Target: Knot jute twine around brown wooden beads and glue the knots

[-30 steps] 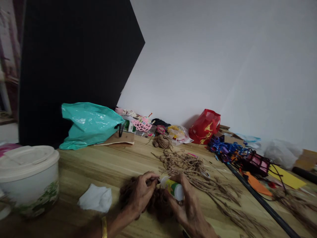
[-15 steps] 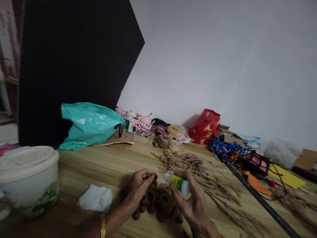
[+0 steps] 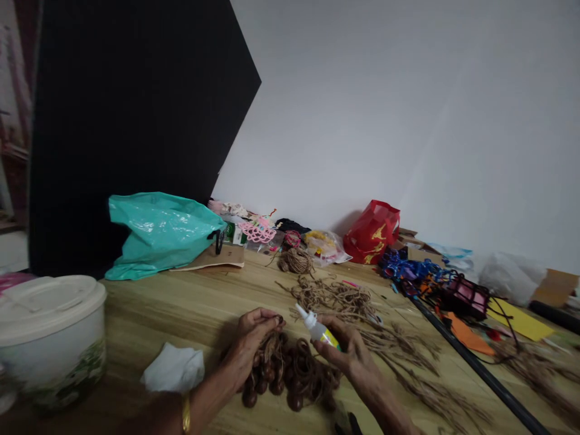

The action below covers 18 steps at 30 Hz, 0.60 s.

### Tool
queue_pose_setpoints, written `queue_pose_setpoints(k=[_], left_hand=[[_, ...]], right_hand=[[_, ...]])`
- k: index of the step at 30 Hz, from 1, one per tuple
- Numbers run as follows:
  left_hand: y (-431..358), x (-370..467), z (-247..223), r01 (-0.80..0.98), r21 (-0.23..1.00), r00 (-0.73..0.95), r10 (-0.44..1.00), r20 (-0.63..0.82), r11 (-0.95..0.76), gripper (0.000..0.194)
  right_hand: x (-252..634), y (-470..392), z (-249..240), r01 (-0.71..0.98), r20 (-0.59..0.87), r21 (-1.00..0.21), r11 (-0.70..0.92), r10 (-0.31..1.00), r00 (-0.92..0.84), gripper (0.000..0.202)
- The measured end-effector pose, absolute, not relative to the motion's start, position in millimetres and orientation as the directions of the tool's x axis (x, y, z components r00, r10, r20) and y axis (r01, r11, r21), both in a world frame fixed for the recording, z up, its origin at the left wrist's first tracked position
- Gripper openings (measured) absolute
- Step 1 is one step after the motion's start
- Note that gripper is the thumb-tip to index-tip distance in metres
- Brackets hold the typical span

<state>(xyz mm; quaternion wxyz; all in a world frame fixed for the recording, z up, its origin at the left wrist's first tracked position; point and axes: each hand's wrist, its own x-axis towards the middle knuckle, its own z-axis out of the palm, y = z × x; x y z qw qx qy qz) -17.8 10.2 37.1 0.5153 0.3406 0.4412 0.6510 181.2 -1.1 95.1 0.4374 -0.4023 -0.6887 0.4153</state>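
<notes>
My right hand (image 3: 351, 347) is wrapped round a small glue bottle (image 3: 321, 331) with a white nozzle and a yellow-green label. The nozzle points up and to the left, apart from my left hand (image 3: 254, 338). Finger and thumb of that left hand pinch a small dark brown bead (image 3: 280, 320), partly hidden by the fingertips. Below lies a bunch of brown cord loops (image 3: 306, 360) with several round, shiny brown beads (image 3: 294, 401) on the table, partly behind the left wrist.
Loose brown cord (image 3: 335, 296) spreads behind and right of my hands. A crumpled white tissue (image 3: 173, 367) and a lidded white tub (image 3: 49, 344) are at left. A black rod (image 3: 475, 365) crosses the right side. Teal bag (image 3: 163, 232) and red bag (image 3: 374, 232) stand behind.
The glue bottle has swung from nozzle tipped left and down, base toward me, to nozzle upward. It has moved slightly away from the left fingertips, which still pinch the bead.
</notes>
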Motion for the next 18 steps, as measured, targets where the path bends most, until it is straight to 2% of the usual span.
queue_pose_setpoints(k=[5,10,14,18], left_hand=[[11.6,-18.4,38.3,-0.419,0.906,-0.252,0.966,-0.048,-0.065,0.020],[7.8,-18.2,47.8,-0.468,0.882,-0.259,0.963,-0.077,-0.055,0.018],[4.7,-17.5,47.0,-0.473,0.880,-0.246,0.965,-0.088,-0.041,0.026],[4.0,-16.1,42.4,-0.386,0.922,-0.255,0.964,-0.069,-0.036,0.033]], right_hand=[[184.7,2.0,84.9,0.202,0.217,-0.919,0.340,0.861,-0.460,0.035],[181.3,-0.4,78.3,0.256,0.216,-0.898,0.357,0.867,-0.448,0.030],[172.4,-8.0,81.4,0.263,0.179,-0.899,0.350,0.842,-0.510,0.033],[166.0,-13.0,82.9,0.262,0.171,-0.903,0.339,0.845,-0.507,0.040]])
